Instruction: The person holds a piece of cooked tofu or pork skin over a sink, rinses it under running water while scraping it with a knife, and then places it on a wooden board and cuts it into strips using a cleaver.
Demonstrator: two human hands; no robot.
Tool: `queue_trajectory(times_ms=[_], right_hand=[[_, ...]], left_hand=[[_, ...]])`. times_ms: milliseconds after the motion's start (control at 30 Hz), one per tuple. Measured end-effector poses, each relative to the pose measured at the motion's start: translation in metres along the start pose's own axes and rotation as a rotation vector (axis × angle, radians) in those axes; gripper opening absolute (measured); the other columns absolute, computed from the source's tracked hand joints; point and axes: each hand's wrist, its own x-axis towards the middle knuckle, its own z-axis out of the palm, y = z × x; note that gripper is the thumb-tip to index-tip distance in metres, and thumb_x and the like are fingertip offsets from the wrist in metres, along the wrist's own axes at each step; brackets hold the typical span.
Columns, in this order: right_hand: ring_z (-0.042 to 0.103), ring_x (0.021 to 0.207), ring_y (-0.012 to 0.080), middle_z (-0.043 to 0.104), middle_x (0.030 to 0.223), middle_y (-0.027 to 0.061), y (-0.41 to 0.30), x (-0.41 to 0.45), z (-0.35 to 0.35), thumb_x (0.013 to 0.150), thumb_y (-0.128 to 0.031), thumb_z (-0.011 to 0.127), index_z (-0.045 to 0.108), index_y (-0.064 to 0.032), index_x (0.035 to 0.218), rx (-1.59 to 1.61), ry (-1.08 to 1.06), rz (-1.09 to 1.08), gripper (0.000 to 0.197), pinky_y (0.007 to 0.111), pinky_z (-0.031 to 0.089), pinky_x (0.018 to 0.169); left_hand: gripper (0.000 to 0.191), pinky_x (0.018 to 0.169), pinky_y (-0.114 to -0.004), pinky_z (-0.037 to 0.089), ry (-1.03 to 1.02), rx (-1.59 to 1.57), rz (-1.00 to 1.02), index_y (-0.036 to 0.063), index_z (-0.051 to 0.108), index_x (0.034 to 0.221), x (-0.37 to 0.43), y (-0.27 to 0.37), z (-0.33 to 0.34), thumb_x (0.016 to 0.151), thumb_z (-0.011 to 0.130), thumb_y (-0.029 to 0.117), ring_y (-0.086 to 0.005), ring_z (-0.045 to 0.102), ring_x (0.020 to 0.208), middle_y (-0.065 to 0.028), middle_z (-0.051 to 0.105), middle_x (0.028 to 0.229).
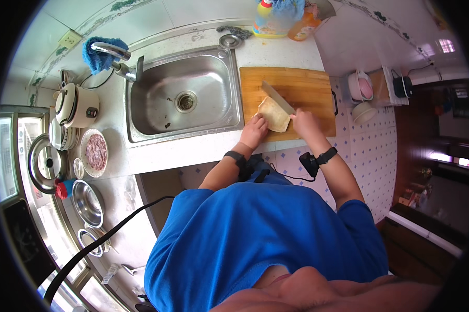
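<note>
On a wooden cutting board to the right of the sink lies a flat, pale-brown piece of food that looks like flatbread. My left hand presses on its left edge with curled fingers. My right hand grips a kitchen knife whose handle is hidden in the fist. The broad knife blade slants up and left along the flatbread's far right edge. Whether the blade touches the food or the board, I cannot tell.
A steel sink with a faucet adjoins the board. Bottles stand against the back wall. Left on the counter are a rice cooker, a bowl of raw meat and a steel basin. The board overhangs the counter's right edge.
</note>
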Motion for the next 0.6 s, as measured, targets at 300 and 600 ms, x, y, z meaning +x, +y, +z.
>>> queue_trajectory(times_ms=[300, 600], right_hand=[[0.062, 0.078, 0.0401, 0.064, 0.081, 0.0242, 0.008, -0.001, 0.004, 0.088, -0.031, 0.056, 0.061, 0.0005, 0.089, 0.062, -0.022, 0.038, 0.032, 0.047, 0.049, 0.068], [0.061, 0.071, 0.0407, 0.063, 0.073, 0.0227, 0.024, -0.034, -0.006, 0.088, -0.033, 0.055, 0.058, 0.0001, 0.083, 0.04, 0.04, -0.011, 0.034, 0.048, 0.048, 0.065]], left_hand=[[0.026, 0.079, -0.036, 0.049, -0.019, -0.005, -0.035, 0.0048, 0.06, 0.091, 0.0, 0.002, -0.004, 0.065, 0.065, 0.006, -0.0271, 0.055, 0.094, -0.0081, 0.057, 0.092], [0.027, 0.082, -0.04, 0.046, 0.213, -0.073, -0.552, 0.0041, 0.061, 0.097, 0.029, 0.017, -0.012, 0.073, 0.066, 0.015, -0.033, 0.055, 0.091, -0.0126, 0.059, 0.091]])
